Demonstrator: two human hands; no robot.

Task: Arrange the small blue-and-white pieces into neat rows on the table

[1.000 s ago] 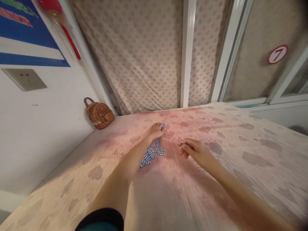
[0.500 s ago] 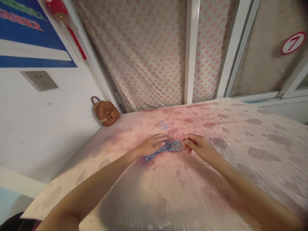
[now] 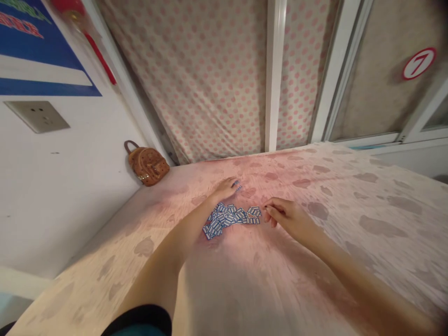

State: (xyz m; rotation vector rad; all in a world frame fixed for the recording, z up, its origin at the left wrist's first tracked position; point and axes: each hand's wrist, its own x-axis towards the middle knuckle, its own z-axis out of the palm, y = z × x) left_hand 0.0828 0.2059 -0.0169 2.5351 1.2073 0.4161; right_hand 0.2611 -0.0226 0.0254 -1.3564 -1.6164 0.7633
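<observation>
A table (image 3: 315, 261) under a pale cloth printed with brownish leaf shapes fills the view, backed by a pink-dotted curtain (image 3: 210, 79) and white window frames. The landmark here is the heap of small blue-and-white tiles (image 3: 229, 218) lying flat on the cloth near the middle. Beyond the heap, toward the curtain, the left hand (image 3: 227, 188) lies palm down with fingers spread, covering a few stray tiles (image 3: 238, 185) that sit apart from the rest; it presses on them but does not clench. Just right of the heap, the right hand (image 3: 285, 215) rests loosely curled, its fingertips touching the heap's edge and holding nothing. Left of the heap and well apart, a small brown backpack (image 3: 147, 164) leans against the white wall. Gathering the strays looks like the step in hand; a flat, light drag toward the heap should keep the tiles from flipping or bunching the cloth, with the right hand acting as a stop.
</observation>
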